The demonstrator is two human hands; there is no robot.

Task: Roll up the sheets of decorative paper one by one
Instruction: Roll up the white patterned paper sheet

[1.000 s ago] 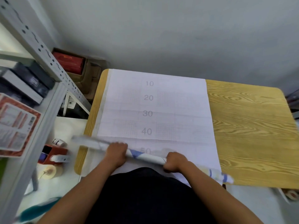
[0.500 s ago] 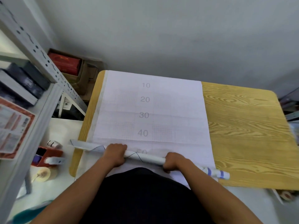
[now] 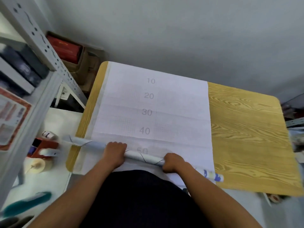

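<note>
From the head camera, both hands work at the near edge of a wood-grain table (image 3: 246,129), where a rolled sheet of decorative paper (image 3: 144,156) lies crosswise on a white gridded sheet (image 3: 164,104) printed with the numbers 10, 20, 30, 40 and a partly hidden 50. The left hand (image 3: 114,153) sits on top of the roll with its fingers curled over it, knuckles up, grasping the tube; the fingertips themselves are tucked on the far side and cannot be seen. The right hand (image 3: 172,164) is likewise clenched round the roll, its fingers wrapped over the top, just beside a point where a thin dark line crosses the paper. Between the two hands a short stretch of the pale tube is bare. Beyond the left hand's fingers the roll runs out past the table's left edge, its end loose and slightly open; beyond the right hand it reaches a blue-patterned end near the gridded sheet's right margin. Ahead of the fingers the flat sheet stretches away to the table's far edge by a grey wall. Well to the left of the left hand stand a grey metal shelf unit (image 3: 41,99), a red tape dispenser (image 3: 44,148) and a roll of tape (image 3: 37,166) on a white surface. A teal-handled tool (image 3: 28,203), blurred, lies nearer the camera.
</note>
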